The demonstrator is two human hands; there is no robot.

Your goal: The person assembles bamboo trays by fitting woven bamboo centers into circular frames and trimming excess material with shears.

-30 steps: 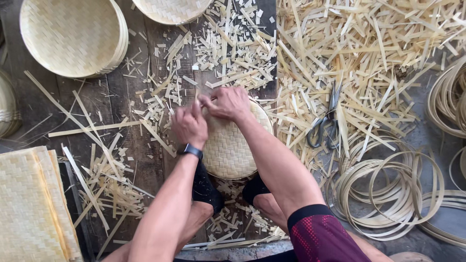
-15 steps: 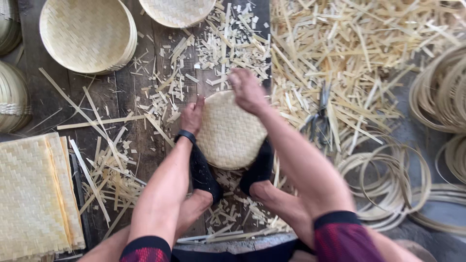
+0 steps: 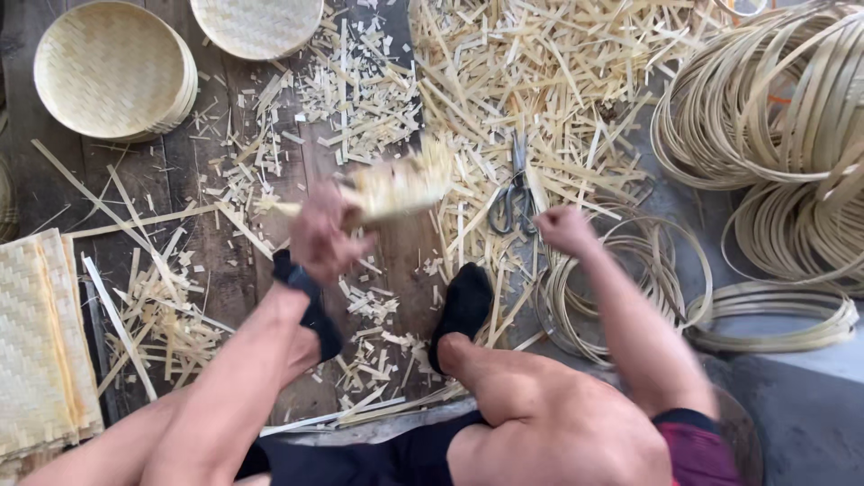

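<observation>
Far left of the fingers: flat woven mats stacked at the frame edge, and a stack of round woven trays up top, another tray beside it.

Left hand is motion-blurred, fingers closed on the near edge of a woven bamboo disc, which sticks out up and right from the fingertips, lifted off the planks and smeared by the blur. Grip detail is not readable, only that the disc is held.

Right hand is curled into a loose fist, nothing visibly in it; can't tell if it pinches a strip. Scissors lie just left of its knuckles, bamboo hoops directly under and beside it.

Doing it well, as a judgement: keep the disc gripped by the rim so the weave doesn't spring loose, and keep it clear of the scissor blades.

Surface: dark wooden planks littered with bamboo offcuts, thicker pile past the fingers; big coils of hoops far right on grey floor.
</observation>
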